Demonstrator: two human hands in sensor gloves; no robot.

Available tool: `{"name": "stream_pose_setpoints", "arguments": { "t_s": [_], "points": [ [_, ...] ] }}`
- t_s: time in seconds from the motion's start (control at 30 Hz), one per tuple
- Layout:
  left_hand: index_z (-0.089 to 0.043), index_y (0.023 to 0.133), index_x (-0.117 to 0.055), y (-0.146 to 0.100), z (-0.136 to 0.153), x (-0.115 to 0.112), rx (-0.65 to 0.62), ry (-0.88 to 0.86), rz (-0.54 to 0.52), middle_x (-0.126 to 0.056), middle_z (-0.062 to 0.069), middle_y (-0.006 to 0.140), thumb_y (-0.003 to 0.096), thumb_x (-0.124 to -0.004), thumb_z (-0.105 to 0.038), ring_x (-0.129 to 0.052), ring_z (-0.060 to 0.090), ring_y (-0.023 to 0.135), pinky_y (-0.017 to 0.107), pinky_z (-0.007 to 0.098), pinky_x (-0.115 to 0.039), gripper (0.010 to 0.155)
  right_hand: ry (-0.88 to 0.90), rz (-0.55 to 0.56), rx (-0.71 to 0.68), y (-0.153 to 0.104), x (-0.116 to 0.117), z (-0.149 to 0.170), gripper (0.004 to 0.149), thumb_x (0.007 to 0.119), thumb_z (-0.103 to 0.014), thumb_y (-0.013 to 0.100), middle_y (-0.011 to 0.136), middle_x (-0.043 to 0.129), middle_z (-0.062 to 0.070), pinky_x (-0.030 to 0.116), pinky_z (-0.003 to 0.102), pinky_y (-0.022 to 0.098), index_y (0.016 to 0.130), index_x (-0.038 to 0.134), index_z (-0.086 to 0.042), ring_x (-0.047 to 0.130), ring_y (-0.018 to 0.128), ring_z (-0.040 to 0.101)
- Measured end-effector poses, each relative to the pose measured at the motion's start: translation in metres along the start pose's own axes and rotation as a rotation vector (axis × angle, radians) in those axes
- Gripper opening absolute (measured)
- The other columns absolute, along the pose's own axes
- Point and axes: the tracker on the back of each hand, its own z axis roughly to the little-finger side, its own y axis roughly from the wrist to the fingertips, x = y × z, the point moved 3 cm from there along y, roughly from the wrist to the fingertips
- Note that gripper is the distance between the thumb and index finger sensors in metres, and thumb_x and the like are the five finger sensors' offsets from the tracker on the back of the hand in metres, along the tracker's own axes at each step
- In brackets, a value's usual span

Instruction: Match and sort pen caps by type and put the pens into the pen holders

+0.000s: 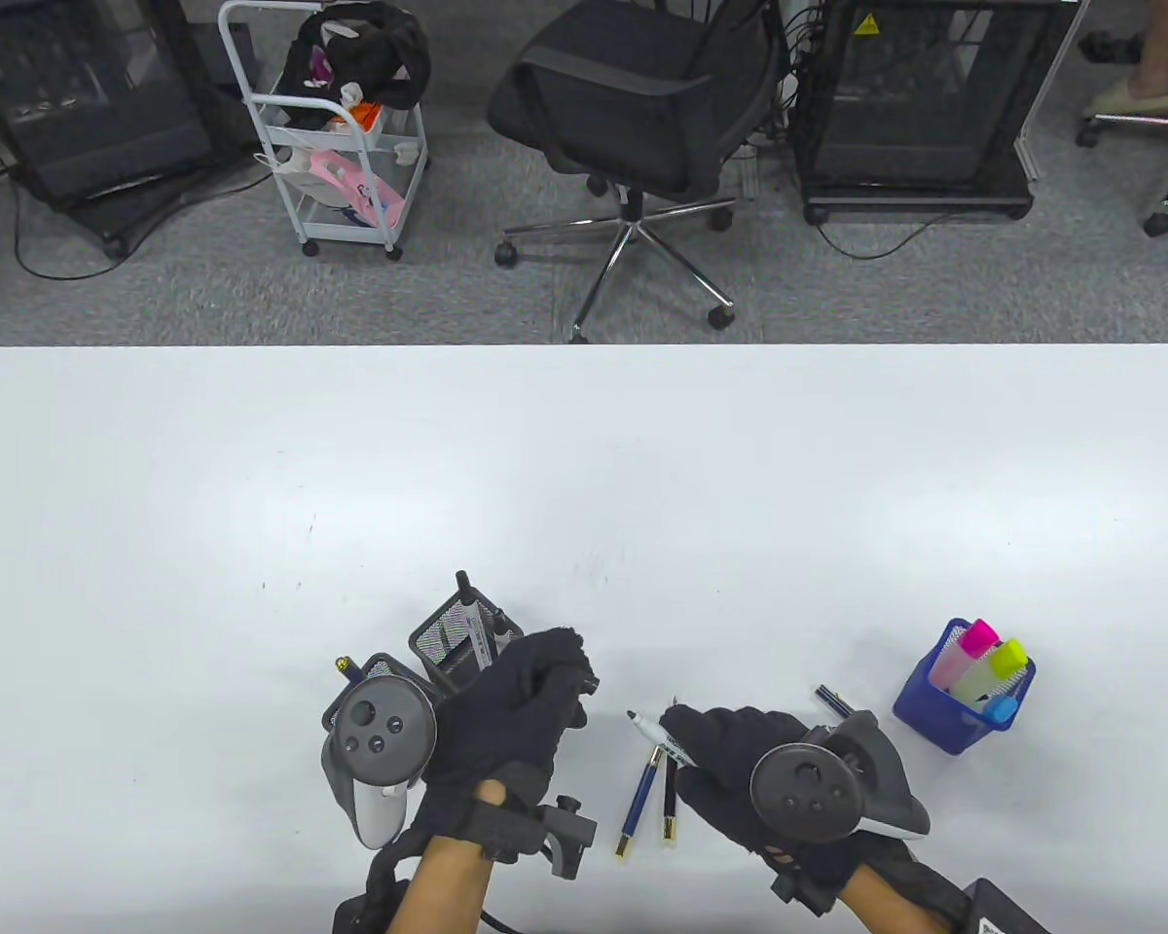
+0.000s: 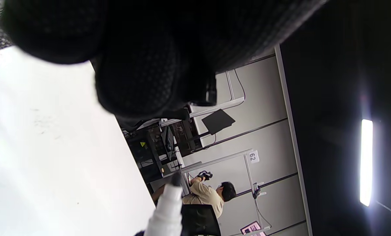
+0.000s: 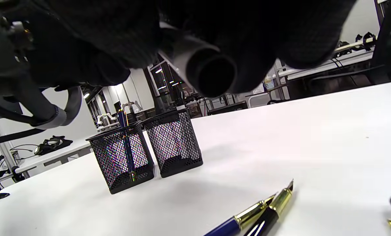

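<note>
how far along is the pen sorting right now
Done: three highlighters stand in the blue holder, and pens sit in both black mesh holders. In hand: right hand holds an uncapped marker; left hand grips something dark. Left: two uncapped fountain pens on the table.

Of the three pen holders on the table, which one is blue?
The blue holder standing at the right, beyond the right hand, holding highlighters. The other two, black mesh holders, stand together by the left hand.

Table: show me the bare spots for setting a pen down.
Bare: the table beyond the mesh holders, and the stretch between the fountain pens and the blue cup. Crowded: around both hands and the holders.
</note>
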Motion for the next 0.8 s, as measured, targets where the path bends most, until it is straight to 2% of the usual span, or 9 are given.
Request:
{"name": "stream_pose_setpoints", "arguments": {
  "t_s": [0.3,0.4,0.5,0.57,0.7,0.8],
  "points": [
    [-0.010,0.085,-0.092,-0.001,-0.007,-0.026,-0.034,0.168,0.064,-0.105,0.024,0.073,0.0476,-0.085,-0.025,-0.112,0.029,0.041,0.031,0.053,-0.091,0.041,-0.008,0.022,0.004,-0.002,-0.005,0.003,0.058,0.087,-0.039,0.044,0.075,0.093,0.016,0.086,0.051,0.049,0.092,0.073,-0.009,0.102,0.057,0.030],
    [-0.010,0.086,-0.091,0.000,-0.004,-0.030,-0.022,0.166,0.076,-0.106,0.024,0.072,0.0477,-0.085,-0.026,-0.113,0.028,0.041,0.030,0.053,-0.091,0.042,-0.050,0.008,0.006,-0.002,-0.004,0.003,0.057,0.087,-0.037,0.045,0.076,0.092,0.017,0.085,0.052,0.050,0.092,0.073,-0.009,0.101,0.058,0.031],
    [-0.007,0.084,-0.092,0.001,0.002,-0.037,-0.002,0.134,0.161,-0.107,0.023,0.069,0.0480,-0.085,-0.028,-0.113,0.028,0.040,0.030,0.053,-0.092,0.043,-0.061,0.017,0.009,-0.002,-0.006,0.003,0.056,0.085,-0.035,0.044,0.078,0.091,0.018,0.084,0.053,0.051,0.093,0.072,-0.009,0.100,0.060,0.032],
    [-0.006,0.084,-0.092,0.002,0.003,-0.039,0.002,0.129,0.163,-0.108,0.023,0.067,0.0477,-0.085,-0.028,-0.113,0.029,0.039,0.030,0.053,-0.092,0.043,-0.103,0.005,0.006,-0.002,-0.005,0.000,0.056,0.084,-0.033,0.044,0.079,0.090,0.018,0.083,0.054,0.052,0.093,0.072,-0.008,0.099,0.061,0.033],
    [-0.005,0.082,-0.093,0.002,0.001,-0.045,0.002,0.214,0.212,-0.109,0.022,0.064,0.0469,-0.084,-0.029,-0.115,0.027,0.038,0.030,0.052,-0.093,0.044,-0.206,0.012,-0.006,-0.001,-0.003,-0.003,0.055,0.080,-0.029,0.041,0.078,0.090,0.018,0.082,0.056,0.053,0.091,0.073,-0.008,0.099,0.061,0.033],
    [-0.004,0.080,-0.094,0.000,-0.003,-0.054,-0.021,0.341,0.224,-0.111,0.021,0.059,0.0466,-0.082,-0.030,-0.116,0.025,0.035,0.028,0.051,-0.094,0.044,-0.271,-0.003,0.003,0.000,0.000,-0.006,0.055,0.076,-0.027,0.038,0.076,0.092,0.017,0.082,0.056,0.053,0.089,0.074,-0.008,0.099,0.059,0.033]
  ]
}}
